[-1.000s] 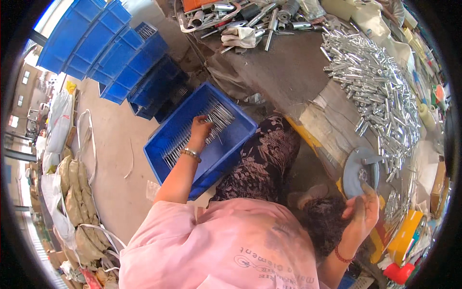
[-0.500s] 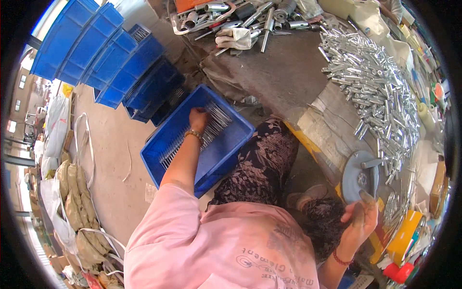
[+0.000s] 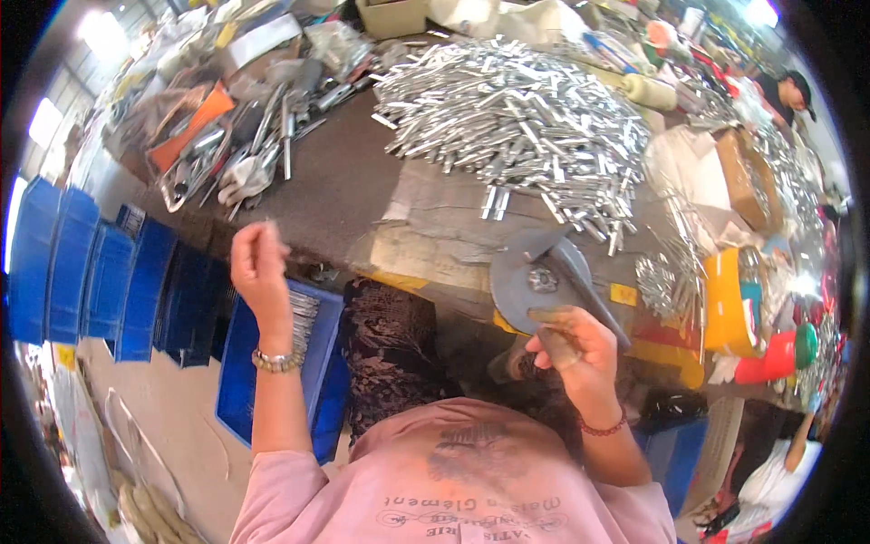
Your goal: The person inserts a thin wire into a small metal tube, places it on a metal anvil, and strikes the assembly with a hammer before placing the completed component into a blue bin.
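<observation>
My left hand [image 3: 259, 270] is raised above a blue bin [image 3: 319, 372] that holds thin metal rods [image 3: 304, 317]. Its fingers are pinched together, seemingly on a thin rod. My right hand [image 3: 573, 352] is closed around the handle of a grey lever tool [image 3: 530, 276] with a round disc body, fixed at the front edge of the dark workbench [image 3: 340, 190]. A big heap of shiny metal tubes [image 3: 517, 118] lies on the bench behind the tool.
Stacked blue bins [image 3: 91, 272] stand at the left on the floor. Hand tools and gloves [image 3: 240, 168] clutter the bench's left end. A yellow container [image 3: 725, 299], red and green cups [image 3: 779, 358] and a cardboard box [image 3: 745, 177] sit at the right. Another person [image 3: 790, 91] works at the far right.
My left hand has lifted out of the blue bin and up toward the bench edge. The view has swung up onto the bench. My right hand stays at the lever tool.
</observation>
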The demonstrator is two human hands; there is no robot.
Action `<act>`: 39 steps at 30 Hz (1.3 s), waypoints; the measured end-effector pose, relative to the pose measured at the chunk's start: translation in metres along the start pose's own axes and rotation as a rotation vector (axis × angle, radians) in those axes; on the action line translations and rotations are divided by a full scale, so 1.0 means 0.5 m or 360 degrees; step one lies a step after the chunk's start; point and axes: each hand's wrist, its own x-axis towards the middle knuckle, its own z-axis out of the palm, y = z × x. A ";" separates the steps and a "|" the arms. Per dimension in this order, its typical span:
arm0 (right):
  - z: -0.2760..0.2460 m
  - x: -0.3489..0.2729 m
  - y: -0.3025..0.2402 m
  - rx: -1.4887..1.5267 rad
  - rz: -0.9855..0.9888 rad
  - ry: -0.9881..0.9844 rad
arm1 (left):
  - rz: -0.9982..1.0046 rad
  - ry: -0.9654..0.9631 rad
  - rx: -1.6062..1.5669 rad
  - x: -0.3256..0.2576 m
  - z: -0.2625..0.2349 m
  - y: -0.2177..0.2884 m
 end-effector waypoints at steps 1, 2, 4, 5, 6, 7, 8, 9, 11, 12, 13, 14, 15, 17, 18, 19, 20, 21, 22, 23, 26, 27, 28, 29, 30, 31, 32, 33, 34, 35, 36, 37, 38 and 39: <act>0.002 0.002 -0.001 0.0001 -0.0007 0.0039 | 0.0255 -0.0208 0.0185 -0.004 0.058 0.061; 0.003 0.004 -0.001 -0.0003 -0.0014 -0.0014 | 0.0513 -0.0416 0.0355 -0.009 0.117 0.109; -0.002 0.007 0.011 0.0005 -0.0103 -0.0069 | 0.0385 -0.0849 0.0313 -0.024 0.211 0.170; 0.003 0.002 0.006 -0.0019 -0.0098 0.0010 | 0.0376 -0.1025 0.0348 -0.031 0.251 0.183; 0.006 0.001 0.006 -0.0030 -0.0148 -0.0033 | 0.0392 -0.1087 0.0291 -0.043 0.287 0.182; 0.002 -0.001 -0.005 -0.0038 -0.0212 -0.0100 | 0.0443 -0.1155 0.0458 -0.045 0.305 0.188; -0.010 -0.010 -0.021 -0.0054 -0.0217 -0.0047 | 0.0496 -0.1215 0.0629 -0.048 0.321 0.193; -0.021 -0.018 -0.037 -0.0244 -0.0346 -0.0028 | 0.0525 -0.1254 0.0586 -0.046 0.339 0.190; -0.056 -0.024 -0.056 -0.0451 -0.0465 0.0024 | 0.0428 -0.1380 0.0805 -0.046 0.364 0.185; -0.089 -0.020 -0.060 -0.0689 -0.0532 0.0197 | 0.0273 -0.1439 0.0787 -0.046 0.373 0.201; -0.120 -0.013 -0.068 -0.0915 -0.0604 0.0351 | 0.0286 -0.1444 0.0785 -0.044 0.374 0.198; -0.154 0.003 -0.066 -0.1136 -0.0588 0.0507 | 0.0283 -0.1422 0.0770 -0.038 0.370 0.189; -0.191 0.025 -0.062 -0.1352 -0.0577 0.0656 | 0.0277 -0.1388 0.0760 -0.035 0.362 0.187; -0.270 0.074 -0.043 -0.1760 -0.0513 0.0766 | 0.0267 -0.1379 0.0789 -0.037 0.367 0.188; -0.300 0.098 -0.032 -0.1758 -0.0519 0.0776 | 0.0255 -0.1380 0.0808 -0.038 0.372 0.191; -0.326 0.125 -0.019 -0.1904 -0.0417 0.0781 | 0.0261 -0.1370 0.0816 -0.040 0.371 0.193; -0.345 0.146 -0.012 -0.2054 -0.0308 0.0793 | 0.0243 -0.1343 0.0750 -0.044 0.371 0.197; -0.357 0.158 -0.012 -0.2057 -0.0309 0.0813 | 0.0230 -0.1325 0.0675 -0.048 0.373 0.201; -0.363 0.170 -0.011 -0.2157 -0.0341 0.0743 | 0.0249 -0.1338 0.0662 -0.051 0.372 0.199; -0.372 0.181 -0.007 -0.2263 -0.0366 0.0681 | 0.0259 -0.1344 0.0507 -0.054 0.366 0.194; -0.392 0.233 0.035 -0.2557 -0.0561 0.0670 | 0.0356 -0.1398 0.0342 -0.058 0.342 0.172; -0.378 0.246 0.040 -0.2461 -0.0680 0.0773 | 0.0168 -0.1433 0.0258 -0.073 0.333 0.197; -0.374 0.255 0.045 -0.2498 -0.0781 0.0632 | 0.0067 -0.1411 0.0242 -0.083 0.326 0.194; -0.369 0.261 0.046 -0.2449 -0.0936 0.0529 | 0.0132 -0.1415 0.0310 -0.084 0.311 0.176; -0.360 0.266 0.050 -0.2466 -0.0756 0.0495 | 0.0194 -0.1420 0.0379 -0.084 0.306 0.164; -0.354 0.260 0.041 -0.2456 -0.0734 0.0474 | 0.0228 -0.1450 0.0325 -0.088 0.304 0.163; -0.363 0.261 0.051 -0.2382 -0.0698 0.0490 | 0.0413 -0.1482 0.0436 -0.089 0.307 0.169; -0.360 0.251 0.045 -0.2422 -0.0680 0.0527 | 0.0583 -0.1492 0.0555 -0.089 0.310 0.174; -0.354 0.238 0.034 -0.2263 -0.0695 0.0587 | 0.0600 -0.1505 0.0511 -0.093 0.318 0.184; -0.349 0.221 0.024 -0.2099 -0.0713 0.0640 | 0.0556 -0.1471 0.0563 -0.099 0.325 0.195; -0.335 0.203 0.006 -0.2121 -0.0709 0.0654 | 0.0507 -0.1428 0.0628 -0.104 0.323 0.199; -0.317 0.186 -0.014 -0.1957 -0.0755 0.0687 | 0.0514 -0.1434 0.0615 -0.099 0.320 0.188; -0.296 0.171 -0.031 -0.1787 -0.0799 0.0714 | 0.0469 -0.1436 0.0535 -0.089 0.311 0.171; -0.274 0.155 -0.046 -0.1791 -0.0804 0.0715 | 0.0424 -0.1427 0.0457 -0.081 0.304 0.163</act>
